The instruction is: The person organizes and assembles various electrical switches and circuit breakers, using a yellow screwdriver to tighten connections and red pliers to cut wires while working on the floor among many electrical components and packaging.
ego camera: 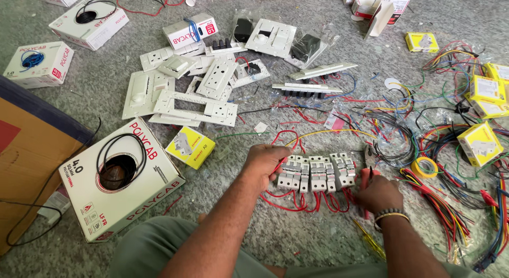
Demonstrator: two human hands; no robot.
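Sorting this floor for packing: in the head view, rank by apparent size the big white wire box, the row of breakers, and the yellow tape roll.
1. Big white wire box, though it is nearest the camera.
2. Row of breakers.
3. Yellow tape roll.

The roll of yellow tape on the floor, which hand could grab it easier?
Probably the right hand. The tape lies just off to its right, while the left hand rests on the breakers' far side.

A single head-worn camera looks steeply down at the floor [318, 55]. It sits close above the person's own forearms.
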